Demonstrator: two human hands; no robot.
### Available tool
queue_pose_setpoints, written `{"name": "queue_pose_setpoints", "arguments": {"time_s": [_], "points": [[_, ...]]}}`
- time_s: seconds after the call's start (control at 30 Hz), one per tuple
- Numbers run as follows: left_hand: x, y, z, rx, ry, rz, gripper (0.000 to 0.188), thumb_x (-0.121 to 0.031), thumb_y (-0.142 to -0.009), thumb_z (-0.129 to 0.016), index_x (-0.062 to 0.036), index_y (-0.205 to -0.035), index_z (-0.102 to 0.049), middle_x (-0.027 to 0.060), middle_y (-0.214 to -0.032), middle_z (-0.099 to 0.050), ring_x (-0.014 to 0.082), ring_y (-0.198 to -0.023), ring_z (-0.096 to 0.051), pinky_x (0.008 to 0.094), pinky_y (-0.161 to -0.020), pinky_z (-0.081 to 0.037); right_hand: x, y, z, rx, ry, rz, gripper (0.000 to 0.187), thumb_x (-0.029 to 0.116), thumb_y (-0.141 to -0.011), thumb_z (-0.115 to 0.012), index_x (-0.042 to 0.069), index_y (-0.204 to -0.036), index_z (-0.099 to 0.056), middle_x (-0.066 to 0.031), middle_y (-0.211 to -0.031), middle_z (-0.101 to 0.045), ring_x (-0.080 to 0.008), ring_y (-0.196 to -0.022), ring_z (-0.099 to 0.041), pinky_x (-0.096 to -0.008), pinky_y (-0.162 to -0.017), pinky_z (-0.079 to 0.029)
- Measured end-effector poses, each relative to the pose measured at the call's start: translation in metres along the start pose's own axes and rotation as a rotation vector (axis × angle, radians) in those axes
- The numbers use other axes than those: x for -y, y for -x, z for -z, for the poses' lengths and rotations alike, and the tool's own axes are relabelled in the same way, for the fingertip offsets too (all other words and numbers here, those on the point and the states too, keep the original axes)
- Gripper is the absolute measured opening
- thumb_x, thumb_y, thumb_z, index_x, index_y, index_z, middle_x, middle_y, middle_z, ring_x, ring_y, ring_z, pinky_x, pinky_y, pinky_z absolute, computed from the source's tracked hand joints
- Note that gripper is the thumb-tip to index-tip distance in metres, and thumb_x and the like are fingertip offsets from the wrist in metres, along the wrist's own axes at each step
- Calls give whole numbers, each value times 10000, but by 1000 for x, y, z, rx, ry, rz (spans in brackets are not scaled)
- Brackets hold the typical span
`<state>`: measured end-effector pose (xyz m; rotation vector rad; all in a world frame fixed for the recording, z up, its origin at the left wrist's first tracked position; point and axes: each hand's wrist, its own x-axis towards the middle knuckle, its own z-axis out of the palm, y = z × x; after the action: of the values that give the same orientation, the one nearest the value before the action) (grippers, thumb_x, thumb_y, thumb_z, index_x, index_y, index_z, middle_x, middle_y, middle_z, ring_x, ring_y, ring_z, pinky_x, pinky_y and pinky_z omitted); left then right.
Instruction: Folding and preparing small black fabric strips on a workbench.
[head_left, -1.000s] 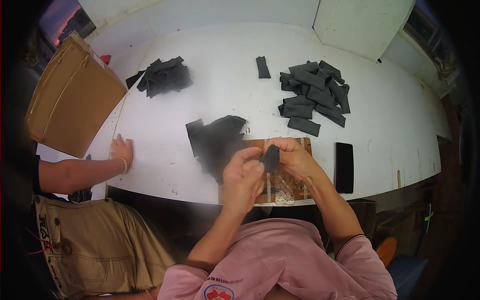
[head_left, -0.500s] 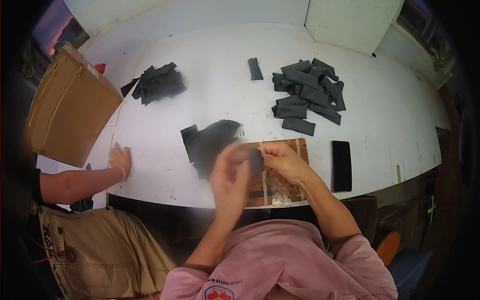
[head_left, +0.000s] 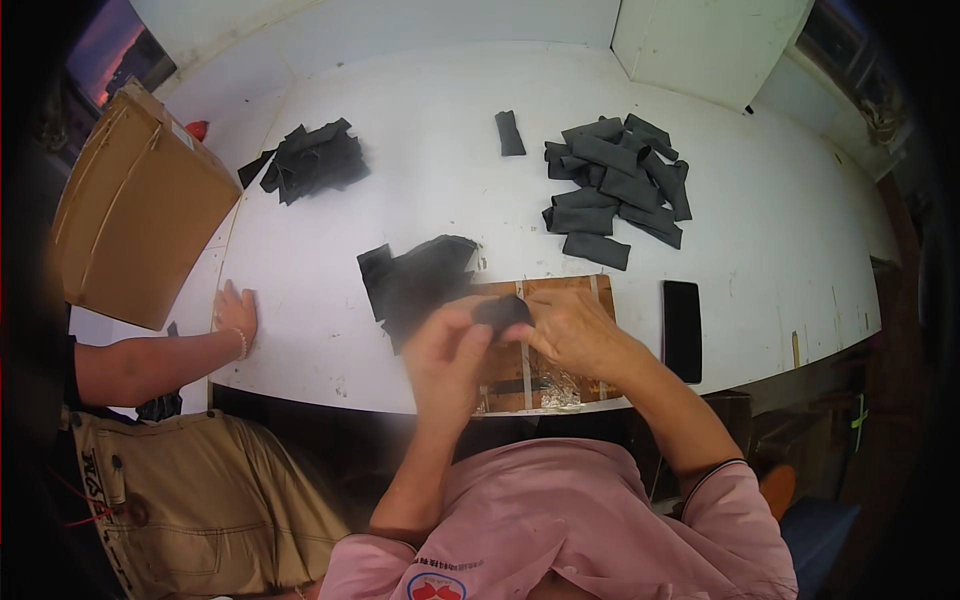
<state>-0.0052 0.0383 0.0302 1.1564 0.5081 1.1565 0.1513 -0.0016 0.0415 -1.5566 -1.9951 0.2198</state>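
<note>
Between my two hands is a small dark grey fabric piece [head_left: 503, 315], held above a brown board [head_left: 520, 392] wrapped with clear tape. My left hand [head_left: 448, 345] pinches its left side with the thumb on top. The fingers of my right hand [head_left: 572, 330] are closed on its right end. Just left of the board lies a loose stack of flat dark fabric pieces [head_left: 418, 280], partly behind my left hand. A heap of tube-like dark fabric pieces [head_left: 615, 185] rests farther back on the right, with a single one [head_left: 510, 133] apart from it.
A black phone [head_left: 682, 332] lies right of the board. Another dark fabric pile [head_left: 318, 162] sits at the back left, near a cardboard box [head_left: 145, 215]. A co-worker's hand [head_left: 236, 315] rests on the white table [head_left: 300, 345] at left. A white cabinet [head_left: 705, 50] stands behind.
The fabric piece has turned from upright to more sideways between my hands. My right hand has shifted a little and its fingers have curled over the piece.
</note>
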Motion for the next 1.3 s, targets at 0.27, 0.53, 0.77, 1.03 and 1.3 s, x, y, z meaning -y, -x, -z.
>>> {"name": "queue_pose_setpoints", "arguments": {"time_s": [0.27, 0.53, 0.77, 1.03, 1.3], "points": [[-28, -23, -26, 257, -54, 116, 172, -13, -772, -567, 40, -935, -547, 100, -942, -578, 121, -841, -544, 237, -745, -429, 15, -5, 23, 7, -162, 20, 287, 307, -822, -498, 30, -851, -570, -171, -732, -584, -344, -674, -565, -412, -600, -436], [-21, -21, -26, 353, -289, 155, 145, -63, -783, -592, 45, -880, -588, 80, -870, -598, 85, -766, -533, 212, -694, -421, 11, 9, -10, -91, -384, -195, 199, 163, -796, -496, -11, -699, -495, -186, -595, -491, -367, -560, -498, -386, -505, -400], [-16, -20, -26, 369, -446, 138, 109, -70, -796, -580, 27, -846, -583, 42, -866, -585, 86, -756, -528, 214, -691, -423, -2, 17, -25, 18, -354, -223, 240, 235, -820, -477, 7, -846, -544, -167, -756, -575, -338, -708, -565, -402, -589, -447], [-29, -21, -23, 225, -310, -6, 92, -35, -785, -565, 22, -856, -579, 64, -743, -589, 92, -687, -547, 208, -604, -429, 7, 9, -10, -149, -407, 23, 250, 250, -832, -501, 4, -825, -543, -145, -708, -566, -287, -673, -575, -356, -543, -456], [-20, -20, -25, 177, -380, -77, 98, -18, -765, -594, 21, -854, -600, 58, -794, -598, 84, -662, -520, 182, -577, -404, 4, 10, -16, -22, -266, -200, 251, 267, -817, -523, 25, -768, -562, -124, -699, -585, -292, -635, -565, -363, -540, -448]]}}
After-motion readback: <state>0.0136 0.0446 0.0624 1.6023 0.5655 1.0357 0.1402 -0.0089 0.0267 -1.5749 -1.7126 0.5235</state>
